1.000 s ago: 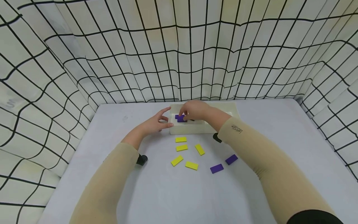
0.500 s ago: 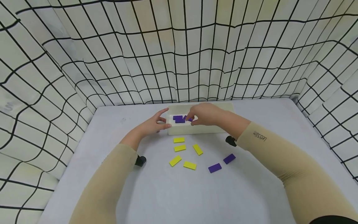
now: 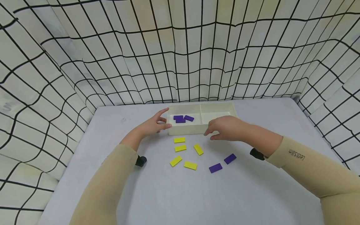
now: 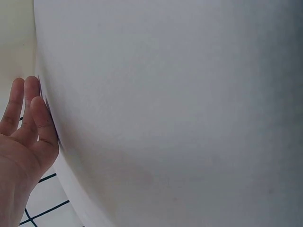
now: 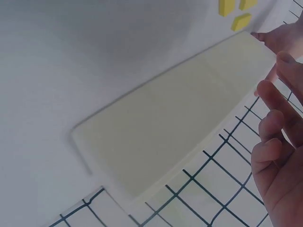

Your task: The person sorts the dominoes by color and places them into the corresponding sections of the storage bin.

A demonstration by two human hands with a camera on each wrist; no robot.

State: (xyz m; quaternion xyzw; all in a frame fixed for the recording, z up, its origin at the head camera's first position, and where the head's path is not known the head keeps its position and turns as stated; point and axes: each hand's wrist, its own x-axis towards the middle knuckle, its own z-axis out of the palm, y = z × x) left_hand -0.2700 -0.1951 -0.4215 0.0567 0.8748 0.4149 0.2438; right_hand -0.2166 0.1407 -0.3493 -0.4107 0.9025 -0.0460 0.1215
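Observation:
A cream box with two compartments stands at the back of the table. In its left compartment lie three purple tiles. My left hand rests at the box's left end, thumb and fingers spread along its corners. Over the front wall, toward the right, hovers my right hand, fingers loosely bent and nothing between them. In the right wrist view the right hand shows beside the box's long wall. Two purple tiles lie on the table in front of the right hand.
Several yellow tiles are scattered on the table in front of the box. A black grid net rises behind and at both sides of the white table.
My right hand has left the purple tiles in the left compartment and moved right and toward the front, out of the box. The left hand has stayed at the box's left end.

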